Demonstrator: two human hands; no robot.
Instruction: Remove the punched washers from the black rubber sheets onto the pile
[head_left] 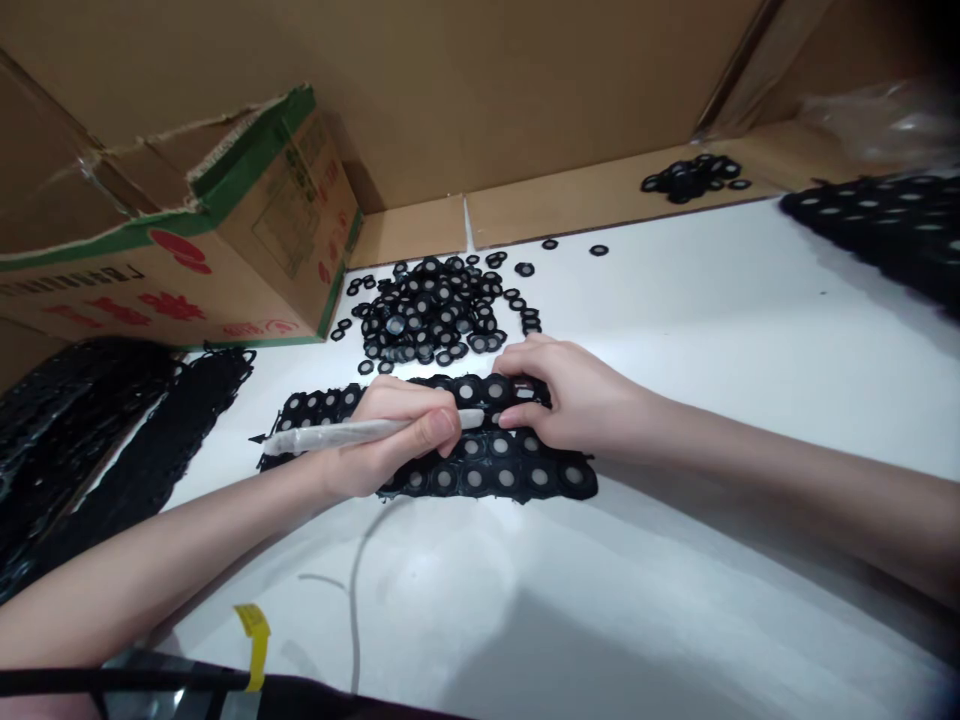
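A black sheet of joined rings with pale centres (517, 476) lies flat on the white table (712, 340). My left hand (394, 440) is closed round a whitish stick-like tool (330, 435), its tip pointing right onto the sheet. My right hand (574, 395) rests on the sheet's upper right part, fingers curled and pressing it down beside the tool's tip. Just beyond the sheet sits a heap of loose black rings (431, 310).
A cardboard box with green trim (225, 240) stands at the left. Stacks of black sheets lie at the far left (112, 430) and the right (892, 225). A smaller ring pile (694, 178) sits on cardboard at the back. Cardboard walls surround the table.
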